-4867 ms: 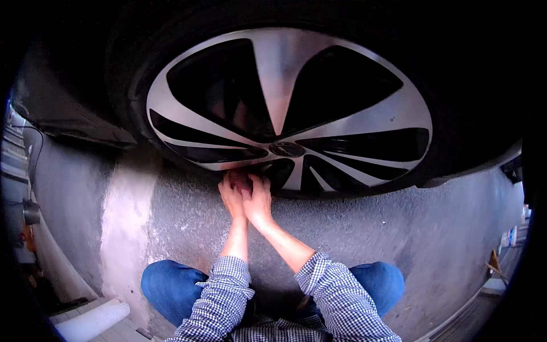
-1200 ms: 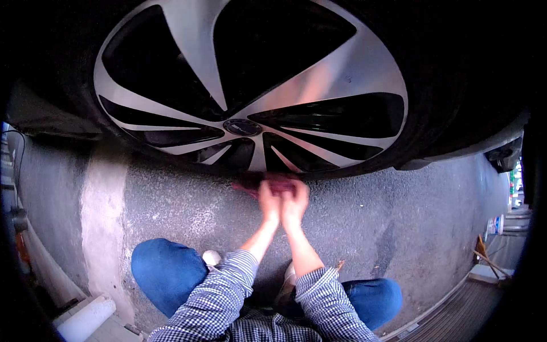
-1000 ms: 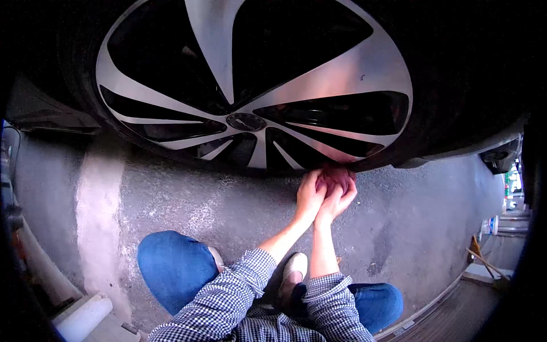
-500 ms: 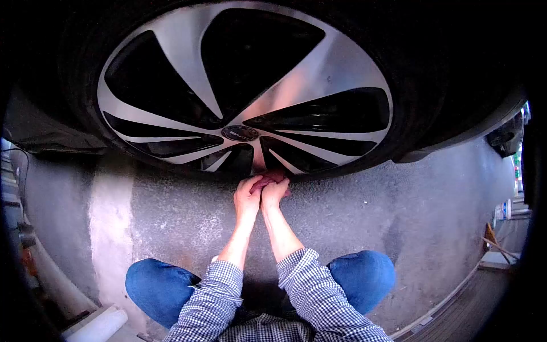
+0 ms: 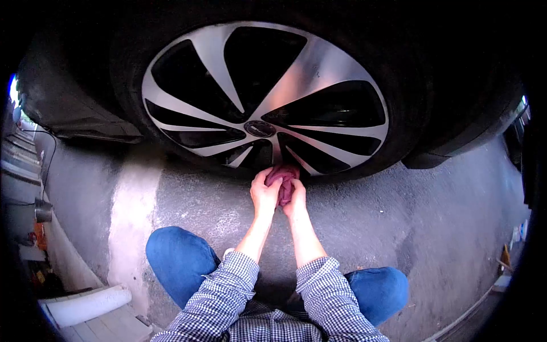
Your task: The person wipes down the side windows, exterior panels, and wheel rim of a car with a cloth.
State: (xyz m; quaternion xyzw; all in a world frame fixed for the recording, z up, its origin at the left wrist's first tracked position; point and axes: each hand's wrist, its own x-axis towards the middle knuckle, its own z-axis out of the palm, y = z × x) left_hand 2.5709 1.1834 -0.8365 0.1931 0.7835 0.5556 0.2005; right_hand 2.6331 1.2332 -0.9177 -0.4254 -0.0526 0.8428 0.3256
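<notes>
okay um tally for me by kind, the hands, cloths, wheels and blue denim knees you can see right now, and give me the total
Hands: 2, the left hand and right hand
Cloths: 1, the reddish cloth they hold
Wheels: 1, the silver-and-black wheel
Denim knees: 2, the left knee and right knee
Total: 6

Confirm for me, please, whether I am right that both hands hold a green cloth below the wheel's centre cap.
Only the colour is wrong: the head view shows a reddish-purple cloth. The left hand and right hand do hold it below the centre cap.
</notes>
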